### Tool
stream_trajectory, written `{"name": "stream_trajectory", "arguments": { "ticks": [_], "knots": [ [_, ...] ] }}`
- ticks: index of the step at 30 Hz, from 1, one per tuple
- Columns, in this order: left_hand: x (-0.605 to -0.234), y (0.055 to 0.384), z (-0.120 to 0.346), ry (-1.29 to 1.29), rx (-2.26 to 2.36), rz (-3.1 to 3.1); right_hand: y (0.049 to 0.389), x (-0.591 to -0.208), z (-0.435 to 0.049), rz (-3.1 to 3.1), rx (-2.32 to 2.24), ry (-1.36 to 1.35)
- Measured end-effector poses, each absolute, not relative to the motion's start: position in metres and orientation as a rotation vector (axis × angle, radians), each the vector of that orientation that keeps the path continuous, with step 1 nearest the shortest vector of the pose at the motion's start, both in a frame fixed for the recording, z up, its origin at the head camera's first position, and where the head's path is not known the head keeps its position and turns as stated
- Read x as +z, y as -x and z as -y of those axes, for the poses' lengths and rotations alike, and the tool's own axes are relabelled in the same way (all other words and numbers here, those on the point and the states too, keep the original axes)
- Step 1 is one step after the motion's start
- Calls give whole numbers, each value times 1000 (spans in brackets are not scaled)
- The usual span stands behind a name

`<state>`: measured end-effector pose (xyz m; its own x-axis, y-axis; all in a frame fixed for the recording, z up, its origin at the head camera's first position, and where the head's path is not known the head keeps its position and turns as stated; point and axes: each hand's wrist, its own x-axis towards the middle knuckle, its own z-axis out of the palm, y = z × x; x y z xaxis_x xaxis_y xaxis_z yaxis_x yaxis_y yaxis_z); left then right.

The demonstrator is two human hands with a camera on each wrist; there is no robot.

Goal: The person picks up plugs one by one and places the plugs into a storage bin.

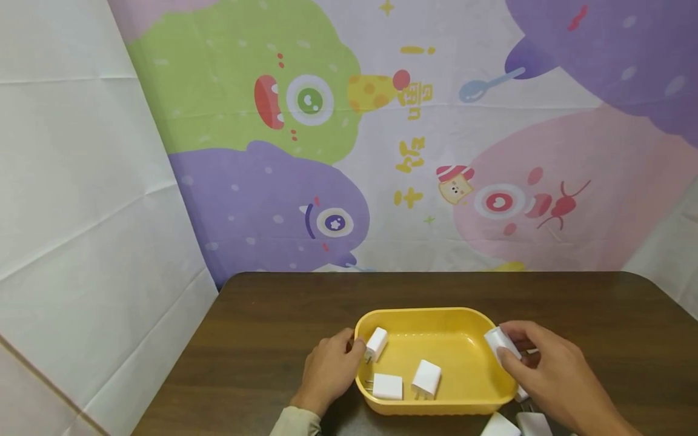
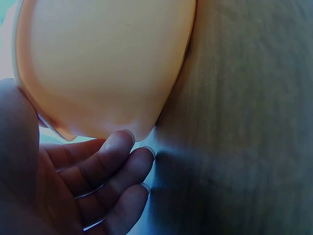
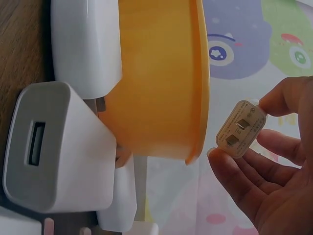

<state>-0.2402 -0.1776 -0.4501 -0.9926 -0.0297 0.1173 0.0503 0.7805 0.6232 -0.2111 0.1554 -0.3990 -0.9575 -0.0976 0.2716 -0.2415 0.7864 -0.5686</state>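
A yellow plastic basin (image 1: 436,409) stands on the dark wooden table. My left hand (image 1: 332,366) holds its left end, thumb at the rim and fingers against the outer wall, as the left wrist view also shows. Inside lie a charger (image 1: 377,344) by the left wall, another charger (image 1: 388,386) near the front left corner and a third charger (image 1: 426,379) towards the middle. Over the basin's right rim, my right hand (image 1: 551,369) pinches a white charger (image 1: 501,344) between thumb and fingers. Its two metal prongs (image 3: 237,132) face the right wrist camera.
Several more white chargers sit on the table outside the basin's front right corner, among them a large charger (image 3: 58,147) with a USB slot. A cartoon-printed cloth (image 1: 414,230) hangs behind the table (image 1: 272,339). White cloth (image 1: 98,200) covers the left side.
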Motion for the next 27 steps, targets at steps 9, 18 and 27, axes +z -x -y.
{"name": "stream_trajectory", "arguments": {
  "ticks": [9, 18, 27],
  "knots": [
    [-450, 240, 177, 15, -994, 2847, 215, -396, -151, 2803, 942, -240],
    [-451, 241, 178, 35, -994, 2840, 216, -396, -147, 2768, 970, -291],
    [-451, 241, 178, 26, -999, 2847, 217, -394, -140, 2779, 990, -303]
  ]
}}
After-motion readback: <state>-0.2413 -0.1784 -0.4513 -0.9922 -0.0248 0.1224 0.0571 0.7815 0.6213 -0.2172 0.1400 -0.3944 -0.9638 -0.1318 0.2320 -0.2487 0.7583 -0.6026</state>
